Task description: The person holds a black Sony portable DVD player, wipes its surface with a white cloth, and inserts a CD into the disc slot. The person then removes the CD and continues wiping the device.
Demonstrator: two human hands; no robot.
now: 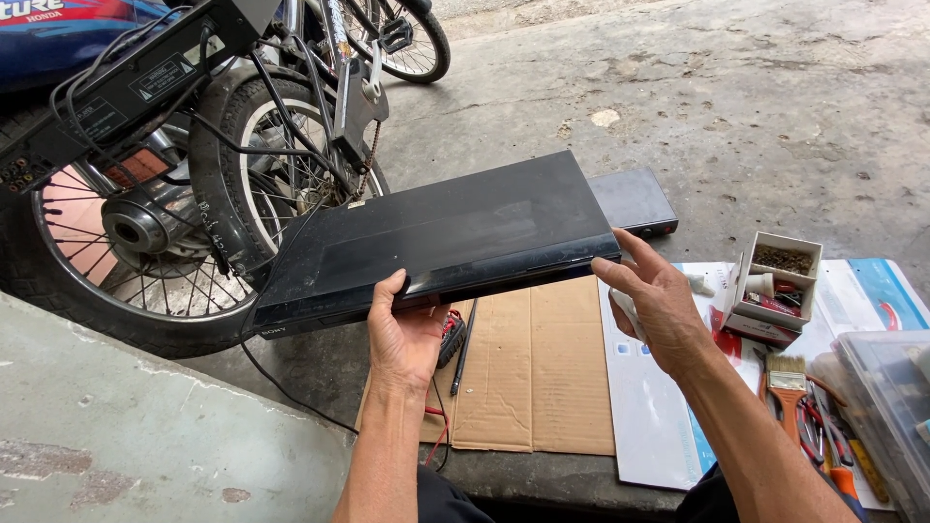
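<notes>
Item held: flat black rectangular disc player with a glossy plastic front (446, 237), raised above the ground and tilted, its long front edge facing the person.

Left hand (405, 334): under the player's front edge, left of the middle, fingers curled up over the front face; the grip is clenched on the player from beneath.

Right hand (659, 305): at the player's right front corner, thumb and fingertips touching the corner and end face. Fingers are bent, and the hand holds the corner lightly rather than wrapping it.

A thin black cable (291, 392) trails from below the player's left end down to the concrete floor (736, 107).

Beneath the player: flattened brown cardboard sheet (528, 373), with a small red and black meter (450, 339) and a slim dark probe (465, 347) lying on it, just beside the left wrist.

Behind the player's right end: second flat dark grey device (635, 201), lying on the floor.

Right of the hands: white and blue printed sheet (649, 426); open white cardboard box of small parts (775, 286); wooden-handled paintbrush with pale bristles (787, 387); clear plastic lidded container (886, 407); red-handled pliers (812, 431).

Left: motorcycle rear wheel with spokes (145, 232), well apart from the hands; bicycle wheel (412, 39) further back.
</notes>
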